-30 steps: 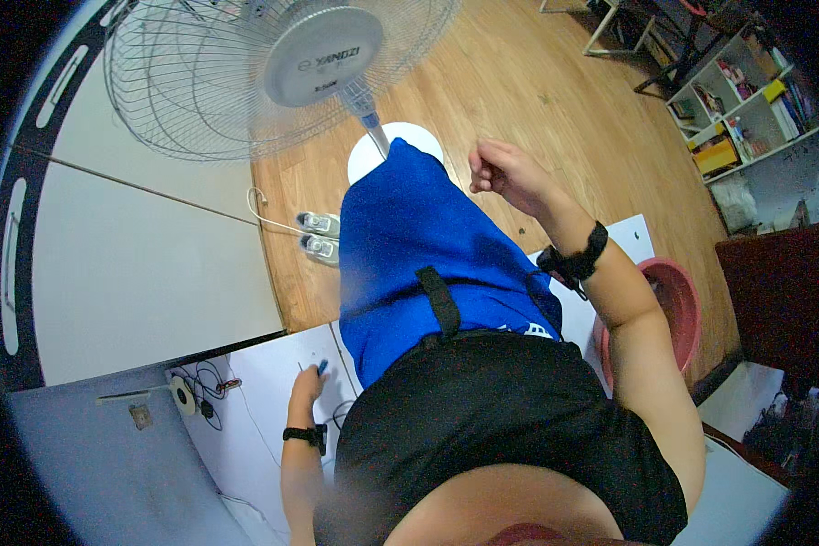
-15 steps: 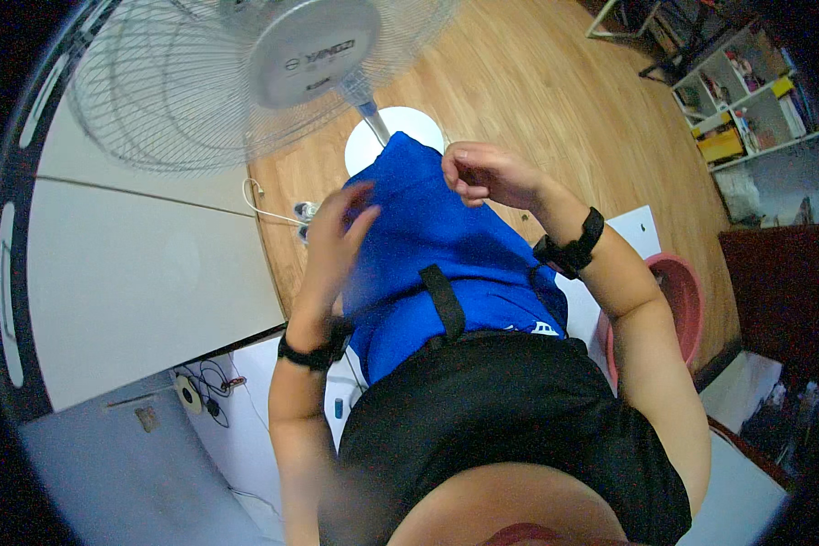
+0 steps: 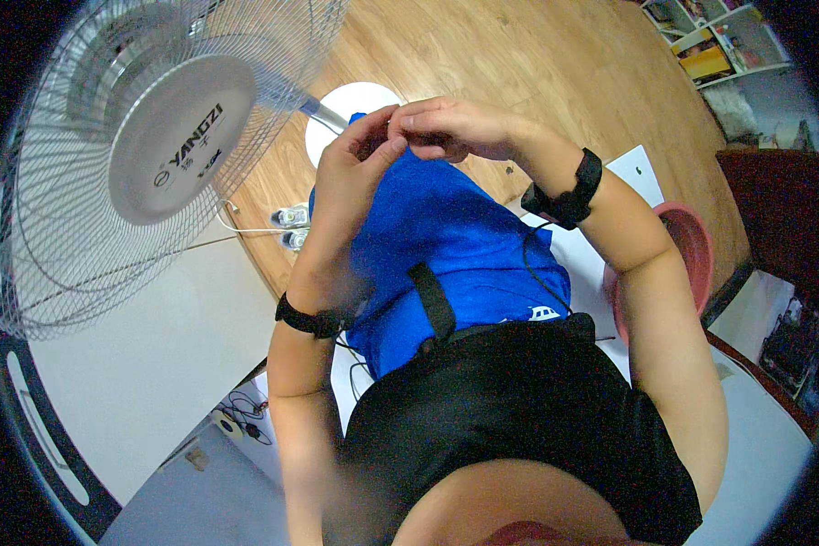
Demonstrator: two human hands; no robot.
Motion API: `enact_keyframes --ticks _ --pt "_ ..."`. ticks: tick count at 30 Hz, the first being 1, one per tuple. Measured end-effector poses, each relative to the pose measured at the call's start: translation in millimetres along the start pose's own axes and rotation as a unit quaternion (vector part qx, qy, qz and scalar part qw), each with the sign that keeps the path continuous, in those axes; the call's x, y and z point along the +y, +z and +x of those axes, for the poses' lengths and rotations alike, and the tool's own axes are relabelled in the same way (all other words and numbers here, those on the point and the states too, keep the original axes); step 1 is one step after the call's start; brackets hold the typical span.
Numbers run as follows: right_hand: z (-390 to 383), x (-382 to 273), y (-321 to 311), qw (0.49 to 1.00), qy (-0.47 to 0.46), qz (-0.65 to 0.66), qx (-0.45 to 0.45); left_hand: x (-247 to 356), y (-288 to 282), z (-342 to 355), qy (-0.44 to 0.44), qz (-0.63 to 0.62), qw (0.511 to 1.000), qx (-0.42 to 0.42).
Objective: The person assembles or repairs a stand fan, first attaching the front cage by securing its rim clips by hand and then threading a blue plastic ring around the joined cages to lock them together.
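Head view: A person in a black top (image 3: 491, 400) held L hand (image 3: 357, 173) and R hand (image 3: 460, 127) tog. over the far end of blue cloth (image 3: 446, 218) covering the lap, fingers of both curled, tips meeting. Whether they pinched a small item b/w them, one couldn't tell; the fingers hid the spot. The cloth, nearest thing to the hands, ran from the top's hem toward the fan, w/ a dark strap (image 3: 432, 298) across its near part, left of ctr. Each wrist wore a black band: L band (image 3: 308, 315), R band (image 3: 577, 191).

At upper L, a standing fan (image 3: 187, 136) leaned large into view, its round white base (image 3: 359, 98) on the wood floor (image 3: 491, 50) just beyond the cloth's far end. Nr. the floor's L edge, beside the cloth, sat a pair of pale shoes (image 3: 289, 217); a white cord (image 3: 246, 230) ran up to them. A white cabinet (image 3: 146, 355) lined that edge.

On the R, a white surface (image 3: 642, 168) showed its far corner, w/ a pink basin (image 3: 703, 264) just beside its R edge, partly behind the R arm. A bookshelf (image 3: 742, 55) stood at the floor's far R corner. At lower L: dark cables (image 3: 250, 408) and a tape roll (image 3: 225, 424), nr. the cabinet's lower edge.
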State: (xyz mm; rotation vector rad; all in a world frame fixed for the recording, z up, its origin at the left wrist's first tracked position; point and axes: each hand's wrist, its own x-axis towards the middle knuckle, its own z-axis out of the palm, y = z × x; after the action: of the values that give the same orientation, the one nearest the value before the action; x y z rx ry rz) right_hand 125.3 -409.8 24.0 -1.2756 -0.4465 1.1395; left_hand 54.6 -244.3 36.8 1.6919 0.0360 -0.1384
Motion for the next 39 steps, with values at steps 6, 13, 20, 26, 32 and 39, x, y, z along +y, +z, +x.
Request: enact_keyframes --ticks 6,13,20,26,32,39 --pt "2.8 -4.3 -9.2 0.998 -0.001 0.056 -0.04 -24.5 -7.8 18.1 -0.096 -0.297 0.946 -0.091" --pt "-5.1 3.6 -7.6 0.992 0.013 0.109 -0.059 -30.1 -8.1 13.6 -0.051 -0.263 0.95 -0.16" --pt "0.0 8.9 -4.6 0.979 -0.032 0.191 -0.067 -28.1 -4.3 9.9 0.003 -0.258 0.962 -0.086" --pt "1.4 15.2 -5.5 0.989 -0.045 0.134 0.036 -28.5 1.8 13.0 0.014 -0.206 0.978 -0.018" --pt "6.5 22.0 1.0 0.955 -0.164 -0.159 0.189 -24.9 5.7 16.3 0.095 -0.051 0.99 0.092" --pt "11.8 20.4 -3.8 0.967 -0.125 -0.137 0.173 -18.3 7.4 12.3 0.141 0.085 0.978 0.126"
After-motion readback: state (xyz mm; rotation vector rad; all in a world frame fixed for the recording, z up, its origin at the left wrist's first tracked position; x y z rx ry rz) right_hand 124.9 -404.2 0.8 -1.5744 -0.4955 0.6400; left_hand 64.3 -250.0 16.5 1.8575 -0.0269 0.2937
